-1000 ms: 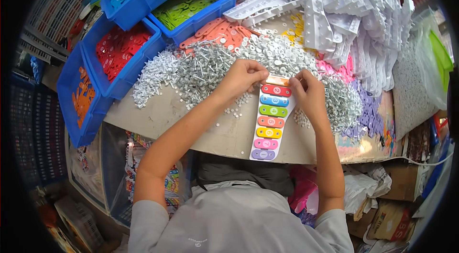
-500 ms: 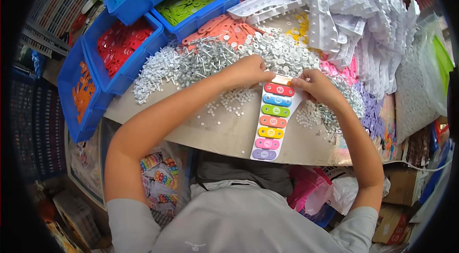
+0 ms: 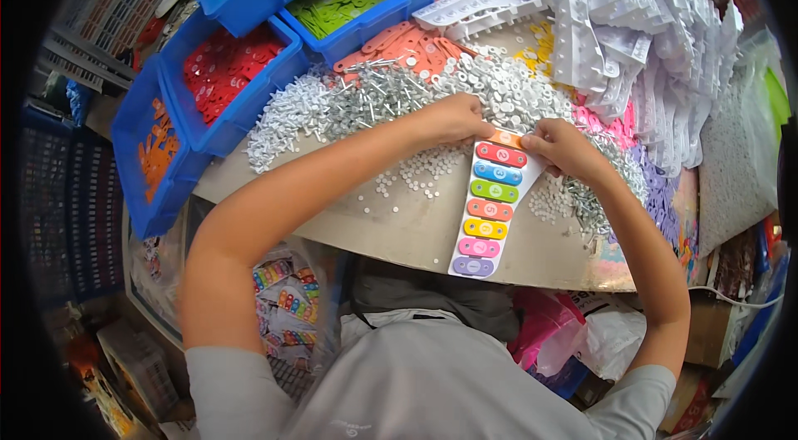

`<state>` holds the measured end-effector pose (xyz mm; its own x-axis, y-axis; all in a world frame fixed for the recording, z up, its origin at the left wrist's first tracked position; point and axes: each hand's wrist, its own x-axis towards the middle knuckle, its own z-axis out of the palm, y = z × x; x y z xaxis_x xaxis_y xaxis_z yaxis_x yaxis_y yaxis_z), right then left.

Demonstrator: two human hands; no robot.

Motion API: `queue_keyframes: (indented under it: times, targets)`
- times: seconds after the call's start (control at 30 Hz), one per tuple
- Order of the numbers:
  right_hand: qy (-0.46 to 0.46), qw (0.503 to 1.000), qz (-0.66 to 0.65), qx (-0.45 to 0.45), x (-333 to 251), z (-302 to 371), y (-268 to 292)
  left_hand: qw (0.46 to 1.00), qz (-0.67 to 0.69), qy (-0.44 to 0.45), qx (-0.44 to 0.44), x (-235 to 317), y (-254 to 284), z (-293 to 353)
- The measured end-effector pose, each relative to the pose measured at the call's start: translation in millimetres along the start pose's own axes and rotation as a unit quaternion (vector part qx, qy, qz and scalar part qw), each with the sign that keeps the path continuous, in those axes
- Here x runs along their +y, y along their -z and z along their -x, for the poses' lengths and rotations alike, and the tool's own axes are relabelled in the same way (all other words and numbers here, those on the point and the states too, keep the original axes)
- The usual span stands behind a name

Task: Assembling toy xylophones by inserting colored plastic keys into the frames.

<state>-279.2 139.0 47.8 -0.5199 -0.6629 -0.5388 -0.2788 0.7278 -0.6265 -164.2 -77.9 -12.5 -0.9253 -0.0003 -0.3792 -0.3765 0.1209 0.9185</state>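
Observation:
A toy xylophone (image 3: 484, 209) with a white plastic base and a row of coloured metal bars lies on the table in front of me, its wider end away from me. My left hand (image 3: 459, 118) is closed, thumb and finger at the left end of the orange bar (image 3: 505, 138) at the far end. My right hand (image 3: 567, 147) pinches at that bar's right end. Fingers partly hide both ends of the bar. Just beyond my hands are heaps of white plastic caps (image 3: 507, 99) and metal pins (image 3: 378, 95).
Blue bins hold red (image 3: 229, 74), orange (image 3: 158, 149) and green bars (image 3: 349, 1). White xylophone bases (image 3: 578, 33) are piled at the back right. Coral (image 3: 399, 49), pink (image 3: 615, 128) and purple bars (image 3: 657, 191) lie loose. The table's front edge is close to my body.
The whole picture has shifted a little to the right. The orange bar shows more fully between my hands and looks flatter on the base. Both hands stay at the xylophone's far end.

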Motion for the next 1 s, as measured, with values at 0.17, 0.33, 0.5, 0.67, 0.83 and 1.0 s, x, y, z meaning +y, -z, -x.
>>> queue_keyframes:
  times: [0.17,0.33,0.5,0.67,0.83,1.0]
  targets:
    - [0.063,0.985,0.041,0.157,6.8,15.1,-19.7,0.967,-0.207,-0.063,0.137,-1.3,-7.8,20.2]
    - [0.174,0.859,0.102,0.47,37.6,86.6,-44.6,0.95,-0.076,-0.158,0.257,-1.2,-5.9,99.5]
    - [0.009,0.821,0.078,0.566,143.8,149.7,-35.0,0.878,-0.065,-0.128,0.457,-34.4,15.6,176.3]
    - [-0.052,0.863,0.096,0.493,187.0,157.4,-50.0,0.816,-0.199,-0.105,0.532,-68.5,48.3,198.7]
    - [-0.041,0.859,0.097,0.501,188.2,150.0,-51.6,0.779,-0.353,-0.103,0.509,-83.3,58.0,191.5]
    - [-0.005,0.856,0.085,0.51,190.0,147.6,-50.7,0.762,-0.392,-0.084,0.509,-90.4,58.4,181.8]
